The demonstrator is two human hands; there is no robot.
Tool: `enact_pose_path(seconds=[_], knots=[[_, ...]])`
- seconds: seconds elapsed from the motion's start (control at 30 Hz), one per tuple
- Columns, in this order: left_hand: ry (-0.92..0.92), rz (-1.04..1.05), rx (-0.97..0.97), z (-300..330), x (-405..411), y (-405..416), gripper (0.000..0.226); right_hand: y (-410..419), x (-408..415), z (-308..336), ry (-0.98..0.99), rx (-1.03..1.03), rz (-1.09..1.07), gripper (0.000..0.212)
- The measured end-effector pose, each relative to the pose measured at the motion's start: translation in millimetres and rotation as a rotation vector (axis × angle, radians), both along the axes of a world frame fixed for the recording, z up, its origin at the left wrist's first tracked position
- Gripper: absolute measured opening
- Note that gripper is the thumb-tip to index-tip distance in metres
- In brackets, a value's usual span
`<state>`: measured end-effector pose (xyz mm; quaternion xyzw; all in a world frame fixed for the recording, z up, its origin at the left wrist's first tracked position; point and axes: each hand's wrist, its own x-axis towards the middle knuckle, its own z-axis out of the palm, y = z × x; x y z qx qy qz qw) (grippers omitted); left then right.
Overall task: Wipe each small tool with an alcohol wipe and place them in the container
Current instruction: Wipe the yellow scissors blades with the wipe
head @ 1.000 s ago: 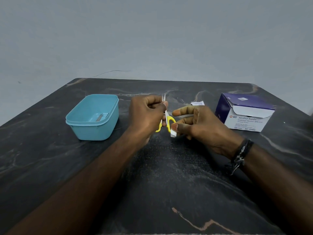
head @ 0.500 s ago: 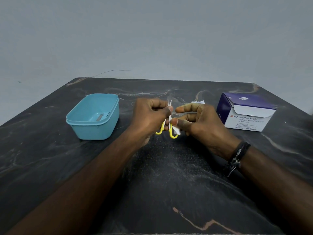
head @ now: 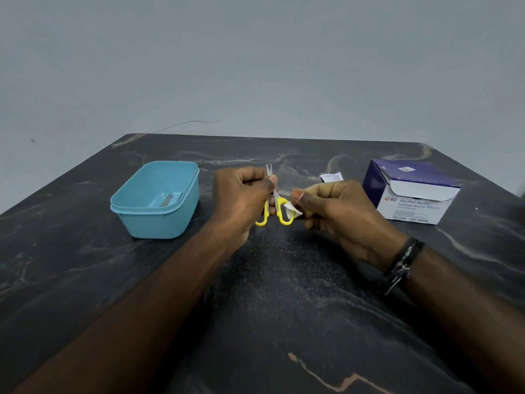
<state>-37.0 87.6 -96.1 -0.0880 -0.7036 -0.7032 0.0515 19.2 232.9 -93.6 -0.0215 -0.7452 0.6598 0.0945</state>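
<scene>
Wiping: the scissors (head: 279, 207) are the tool in hand, held above the middle of the surface (head: 284, 308), tips up and yellow loops down.
Left hand: the left hand (head: 241, 197) grips the scissors around the blades and upper shank, fingers curled closed on them; only the blade tips show above the knuckles.
Right hand: the right hand (head: 338, 214) pinches the wipe (head: 292, 209) between thumb and fingers, closed on it, and holds it against the right-hand yellow loop.
Wipe: a small white square, folded or crumpled; I cannot tell how much of the handle it covers.
Container: the blue container (head: 154, 200) stands to the left of the hands, near but not touching them, lid off.
Inside it: one slim metal tool (head: 167, 200) lies on the bottom; which tool it is, I cannot make out.
Box: the swab box (head: 412, 194) sits to the right, flap open.
Wrapper: a torn sachet (head: 331, 176) lies on the surface just behind the right hand.
Done so far: judging by what lies in the container, one tool looks finished and stowed.
In hand: the scissors seem partway through cleaning, with the handle getting attention now.
Left to do: the scissors have yet to go in the container. No other tools show on the surface, so they may be the last, though the hands could be hiding something.
</scene>
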Motion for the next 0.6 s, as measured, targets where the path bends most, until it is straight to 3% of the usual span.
enact_pose_path(seconds=[0.1, 0.4, 0.6], knots=[[0.007, 0.014, 0.003, -0.2, -1.4, -0.1, 0.006, 3.2, 0.5, 0.3, -0.018, -0.012, 0.028, 0.01], [0.015, 0.02, 0.029, 2.7, 0.1, -0.2, 0.009, 2.3, -0.9, -1.5, -0.057, 0.136, 0.057, 0.019], [0.021, -0.098, -0.036, 0.5, 0.7, 1.5, 0.012, 2.2, -0.2, -2.1, -0.081, 0.151, 0.053, 0.024]])
